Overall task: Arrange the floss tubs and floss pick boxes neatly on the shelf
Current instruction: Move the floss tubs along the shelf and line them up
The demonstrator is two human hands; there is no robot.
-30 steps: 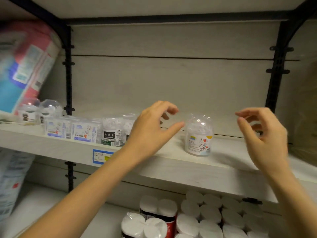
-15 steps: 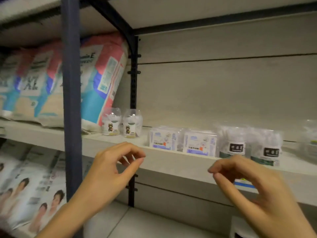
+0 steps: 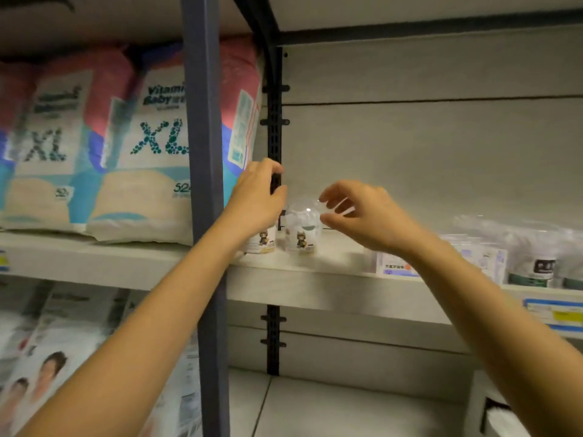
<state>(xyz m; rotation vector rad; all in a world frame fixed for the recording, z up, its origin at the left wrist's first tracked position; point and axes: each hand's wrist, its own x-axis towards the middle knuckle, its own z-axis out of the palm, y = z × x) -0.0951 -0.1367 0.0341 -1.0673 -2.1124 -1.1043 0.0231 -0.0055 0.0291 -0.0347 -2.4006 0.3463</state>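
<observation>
Two clear dome-topped floss tubs with a cartoon label stand at the left end of the shelf (image 3: 303, 288). My left hand (image 3: 255, 200) is in front of the left tub (image 3: 264, 242) and hides its top; fingers and thumb are curved with a gap between them. My right hand (image 3: 359, 216) hovers at the right tub (image 3: 301, 230), thumb by the dome's side and index finger above it, not closed round it. Flat floss pick boxes (image 3: 394, 266) lie further right, partly behind my right forearm. Wrapped floss tubs with black labels (image 3: 542, 264) stand beyond them.
Big XL diaper packs (image 3: 142, 152) fill the bay to the left, pressing close to the tubs. A grey post (image 3: 205, 184) crosses in front of my left forearm, and a black slotted upright (image 3: 274, 121) rises behind the tubs. A price label (image 3: 558, 313) is on the shelf edge.
The view has swung left along the shelf. Both hands have risen from below the shelf edge to the two dome tubs at its left end.
</observation>
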